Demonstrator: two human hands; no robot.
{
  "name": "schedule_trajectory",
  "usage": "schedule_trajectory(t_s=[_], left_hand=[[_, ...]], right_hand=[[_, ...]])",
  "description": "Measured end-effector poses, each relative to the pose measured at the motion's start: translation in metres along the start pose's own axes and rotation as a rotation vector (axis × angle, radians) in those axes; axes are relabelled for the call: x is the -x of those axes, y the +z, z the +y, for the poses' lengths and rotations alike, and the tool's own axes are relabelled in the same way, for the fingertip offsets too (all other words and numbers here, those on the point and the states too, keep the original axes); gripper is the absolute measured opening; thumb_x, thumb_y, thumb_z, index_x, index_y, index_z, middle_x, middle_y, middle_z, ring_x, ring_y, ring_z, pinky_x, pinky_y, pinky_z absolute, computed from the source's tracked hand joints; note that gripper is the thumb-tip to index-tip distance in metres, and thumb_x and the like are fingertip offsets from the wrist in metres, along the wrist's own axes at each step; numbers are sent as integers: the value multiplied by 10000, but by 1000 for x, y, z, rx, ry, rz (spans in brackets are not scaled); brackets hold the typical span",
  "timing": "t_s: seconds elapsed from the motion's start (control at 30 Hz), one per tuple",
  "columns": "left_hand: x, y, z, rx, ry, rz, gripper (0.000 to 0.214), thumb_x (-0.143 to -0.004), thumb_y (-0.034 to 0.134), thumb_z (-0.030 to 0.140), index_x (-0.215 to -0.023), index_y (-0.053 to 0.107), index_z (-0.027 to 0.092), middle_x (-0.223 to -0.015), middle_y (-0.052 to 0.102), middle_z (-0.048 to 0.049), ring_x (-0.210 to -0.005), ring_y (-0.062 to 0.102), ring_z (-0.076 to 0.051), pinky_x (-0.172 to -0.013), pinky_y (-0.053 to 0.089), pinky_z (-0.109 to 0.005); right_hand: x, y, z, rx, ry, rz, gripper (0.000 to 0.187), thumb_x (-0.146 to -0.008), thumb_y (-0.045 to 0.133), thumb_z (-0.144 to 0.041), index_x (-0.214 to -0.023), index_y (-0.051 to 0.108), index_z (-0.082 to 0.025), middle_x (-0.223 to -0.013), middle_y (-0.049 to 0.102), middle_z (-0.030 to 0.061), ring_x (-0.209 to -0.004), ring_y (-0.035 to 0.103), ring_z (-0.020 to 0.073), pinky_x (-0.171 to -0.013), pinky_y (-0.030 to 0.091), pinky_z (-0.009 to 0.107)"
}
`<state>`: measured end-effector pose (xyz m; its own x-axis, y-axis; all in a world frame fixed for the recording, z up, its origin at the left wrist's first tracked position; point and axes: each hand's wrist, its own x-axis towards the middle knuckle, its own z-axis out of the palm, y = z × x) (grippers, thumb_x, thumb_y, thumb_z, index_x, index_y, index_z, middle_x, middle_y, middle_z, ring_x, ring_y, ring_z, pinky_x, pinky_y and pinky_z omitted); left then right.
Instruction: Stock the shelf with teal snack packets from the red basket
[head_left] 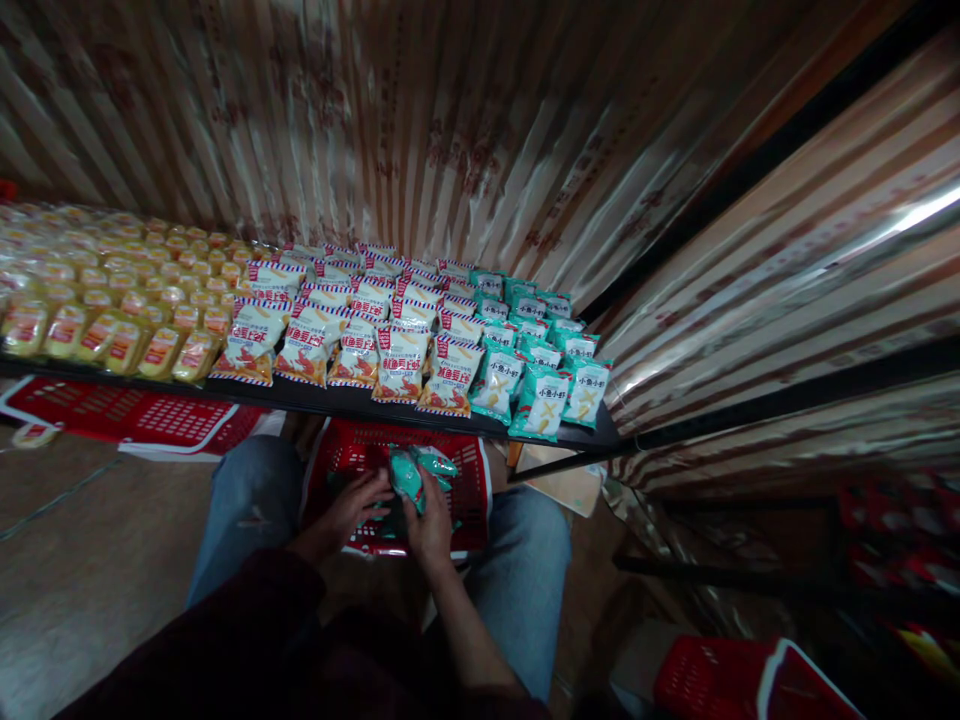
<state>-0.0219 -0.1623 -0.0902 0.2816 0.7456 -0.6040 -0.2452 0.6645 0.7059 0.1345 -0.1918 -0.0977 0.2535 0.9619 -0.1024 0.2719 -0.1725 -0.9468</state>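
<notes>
My right hand [429, 525] is closed on a green snack bag [406, 473] above a red plastic basket [477, 500] between my knees. Another green bag [437, 461] lies against the held one, close to my fingertips; whether it is gripped too is unclear. Just left of the held bag, my left hand [352, 510] has its fingers stretched out and apart. More green packaging shows in the dim basket beneath my hands, partly hidden by them.
On the black shelf [352, 402] stand rows of green-and-white snack bags [541, 402], white-and-orange snack bags [401, 365] and yellow wrapped packs [154, 350]. Other red baskets sit under the shelf [142, 410] and at lower right [709, 675]. A black metal frame bar [757, 400] runs along the right.
</notes>
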Motion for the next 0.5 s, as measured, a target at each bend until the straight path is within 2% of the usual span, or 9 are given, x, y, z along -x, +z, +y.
schedule_trajectory(t_s=[0.07,0.13,0.27,0.37,0.43,0.5], left_hand=[[4,4,-1,24,26,-35,702,-557,797,527,-1161,583,238,-1205,639,-99,-1134,581,-256,-903,472,-370],[4,6,-2,44,45,-29,719,-537,825,482,-1167,575,245,-1200,644,-80,-1132,580,-250,-913,459,-358],[-2,5,-4,92,57,67,636,-555,810,482,-1088,598,207,-1083,690,-71,-1021,634,-236,-838,477,-312],[-6,3,-4,125,24,133,569,-579,800,464,-1039,608,190,-969,715,-60,-909,670,-226,-723,494,-280],[-9,3,-4,153,0,157,538,-614,787,443,-1050,602,189,-917,722,-53,-844,685,-214,-679,499,-267],[-10,4,-5,184,-20,176,513,-650,773,426,-1066,592,186,-887,726,-54,-793,693,-202,-663,509,-264]], right_hand=[[6,3,2,195,-122,-32,538,-751,629,-317,-1279,549,-254,-1343,525,90,-1278,416,275,-1094,288,470],[15,7,1,291,-218,-107,569,-769,613,-309,-1326,506,-257,-1374,490,98,-1286,403,283,-1080,314,477],[24,15,-5,319,-345,-195,512,-818,550,-305,-1323,509,-237,-1364,501,98,-1263,433,258,-1059,357,451],[17,13,-3,208,-246,-78,427,-862,479,-345,-1249,570,-190,-1275,573,117,-1219,479,237,-1059,352,442],[9,9,2,99,-72,23,442,-822,536,-414,-1183,613,-171,-1270,576,127,-1238,460,258,-1079,313,454],[2,5,8,8,91,52,475,-760,608,-472,-1128,644,-174,-1233,606,123,-1205,493,275,-1056,339,448]])
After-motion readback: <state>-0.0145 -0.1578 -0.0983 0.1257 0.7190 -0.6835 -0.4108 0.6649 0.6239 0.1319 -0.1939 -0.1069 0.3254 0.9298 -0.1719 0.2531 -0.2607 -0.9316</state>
